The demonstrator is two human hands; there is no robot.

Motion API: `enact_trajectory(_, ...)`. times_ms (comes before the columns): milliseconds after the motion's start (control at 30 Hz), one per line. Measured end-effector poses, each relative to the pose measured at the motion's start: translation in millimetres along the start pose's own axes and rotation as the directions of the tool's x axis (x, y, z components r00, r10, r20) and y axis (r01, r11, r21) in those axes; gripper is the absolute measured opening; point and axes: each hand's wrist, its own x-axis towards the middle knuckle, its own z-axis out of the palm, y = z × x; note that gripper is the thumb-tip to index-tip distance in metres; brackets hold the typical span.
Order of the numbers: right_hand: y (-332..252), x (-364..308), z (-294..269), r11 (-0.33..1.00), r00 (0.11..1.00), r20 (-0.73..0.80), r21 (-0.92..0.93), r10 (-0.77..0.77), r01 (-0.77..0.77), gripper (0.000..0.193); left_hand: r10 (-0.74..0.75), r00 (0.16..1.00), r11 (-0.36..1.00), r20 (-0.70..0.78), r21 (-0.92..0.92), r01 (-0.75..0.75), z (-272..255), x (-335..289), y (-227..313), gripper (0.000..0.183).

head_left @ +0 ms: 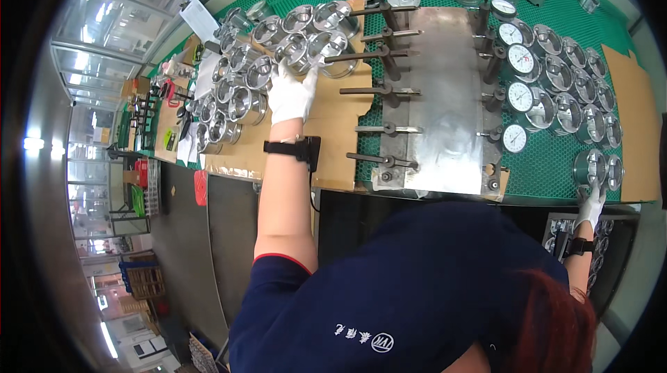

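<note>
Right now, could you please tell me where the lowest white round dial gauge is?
In the head view, the white round dial gauge is right of centre, beside the rectangular grey metal plate and directly below another white dial.

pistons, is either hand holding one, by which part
The left hand is at the near side of a piston, the right hand at that of another piston; whether either is held cannot be told.

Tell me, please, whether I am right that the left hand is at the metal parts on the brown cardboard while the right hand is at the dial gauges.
Not the dial gauges: the head view shows the right hand at two metal cylinders on the green mat. The left hand is at the metal parts on the brown cardboard.
</note>
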Motion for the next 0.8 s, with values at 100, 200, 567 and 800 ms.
enact_trajectory(100,1,-29,-4,0.998,0.999,-0.017,0.054,-0.028,0.029,0.081,-0.074,0.981,0.994,0.178,0.094,0.058,7,28,22,0.106)
enact_trajectory(200,23,-58,-10,0.996,1.000,-0.003,0.092,-0.011,0.012,0.081,-0.090,0.976,0.986,0.200,0.157,0.058,47,70,19,0.106)
enact_trajectory(567,79,-158,-11,0.995,0.972,-0.233,0.094,0.038,-0.016,0.068,-0.110,0.918,0.982,0.380,0.185,0.041,8,72,43,0.103)
enact_trajectory(800,86,-165,1,0.995,0.974,-0.208,0.059,0.094,-0.083,0.073,0.023,0.890,0.990,0.456,0.116,-0.085,2,78,26,0.100)
